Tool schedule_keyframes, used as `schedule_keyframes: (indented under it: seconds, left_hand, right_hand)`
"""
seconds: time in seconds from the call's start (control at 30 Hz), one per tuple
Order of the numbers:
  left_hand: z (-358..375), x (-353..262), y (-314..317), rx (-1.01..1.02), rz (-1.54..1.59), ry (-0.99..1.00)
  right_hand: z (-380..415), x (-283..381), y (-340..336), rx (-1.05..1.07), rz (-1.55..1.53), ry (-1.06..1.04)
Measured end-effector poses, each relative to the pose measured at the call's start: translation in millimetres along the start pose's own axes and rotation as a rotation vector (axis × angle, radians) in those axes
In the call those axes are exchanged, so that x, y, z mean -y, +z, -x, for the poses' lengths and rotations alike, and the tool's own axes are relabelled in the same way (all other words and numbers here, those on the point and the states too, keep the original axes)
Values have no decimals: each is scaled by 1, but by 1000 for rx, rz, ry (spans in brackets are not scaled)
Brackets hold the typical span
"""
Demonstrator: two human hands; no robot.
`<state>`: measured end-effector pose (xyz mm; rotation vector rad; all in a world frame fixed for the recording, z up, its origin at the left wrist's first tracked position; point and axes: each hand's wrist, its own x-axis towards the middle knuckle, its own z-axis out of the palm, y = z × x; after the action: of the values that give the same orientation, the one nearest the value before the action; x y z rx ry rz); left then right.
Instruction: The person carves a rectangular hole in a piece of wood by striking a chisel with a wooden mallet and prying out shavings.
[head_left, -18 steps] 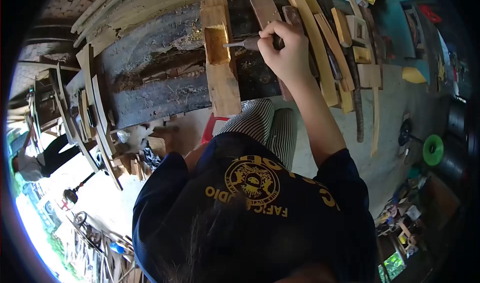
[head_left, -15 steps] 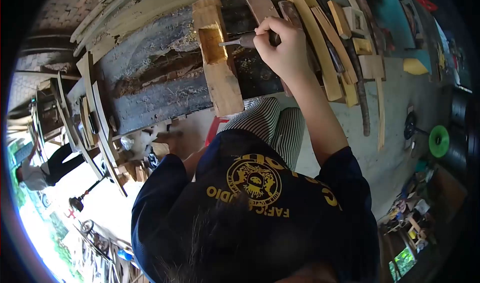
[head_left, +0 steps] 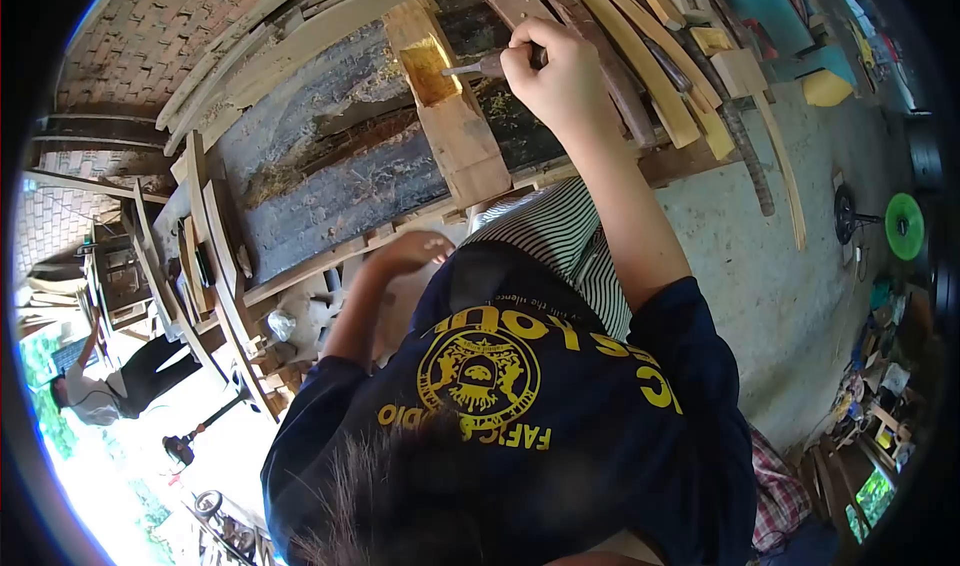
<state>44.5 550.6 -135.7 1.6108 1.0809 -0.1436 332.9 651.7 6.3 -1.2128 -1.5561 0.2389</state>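
My right hand [head_left: 560, 71] is closed around the wooden handle of a chisel [head_left: 490, 65], its metal blade pointing left. The blade tip lies over a rectangular recess [head_left: 428, 74] cut into a pale wooden beam [head_left: 462, 156]. That beam lies crosswise on a dark, weathered slab [head_left: 330, 206]. My left hand [head_left: 408, 252] hovers beside the near edge of the slab with its fingers loosely apart and nothing visible in them. Just beyond my right hand are a brown flat block [head_left: 515, 1] and a long dark wooden piece [head_left: 610, 66].
Wooden strips [head_left: 660, 96] and small blocks [head_left: 740, 71] lie to the right. A green disc [head_left: 904, 226] on a stand is at far right. Upright boards [head_left: 215, 246] stand at left. Another person [head_left: 120, 386] is in the background at left.
My left hand has risen from beside my lap into view near the slab edge. My right hand still holds the chisel at the recess. The view has shifted slightly.
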Motion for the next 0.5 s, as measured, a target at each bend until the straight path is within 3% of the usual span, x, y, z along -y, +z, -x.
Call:
schedule_keyframes:
  seconds: [0.03,0.1,0.17,0.2,0.27,0.37,0.43,0.5]
  left_hand:
    - [7,-22,-18,-17,164,-36]
    - [12,-32,-45,-560,-31,33]
    - [-3,-26,-69,-970,-7,90]
    - [-11,-23,-77,-981,-7,89]
    - [-32,-11,-87,-1204,52,133]
    - [-68,14,-80,-1302,16,224]
    - [-79,24,-71,-1305,-305,222]
    - [-79,16,-64,-1296,-307,186]
  right_hand:
    - [2,1,1,-3,1,-6]
    - [6,2,3,-19,51,29]
    - [7,4,5,-33,72,-40]
    - [9,8,7,-6,81,-23]
    - [9,18,9,17,89,-12]
    - [0,29,15,34,91,-60]
    - [-14,29,25,-17,51,-80]
    - [-30,26,31,-13,55,-100]
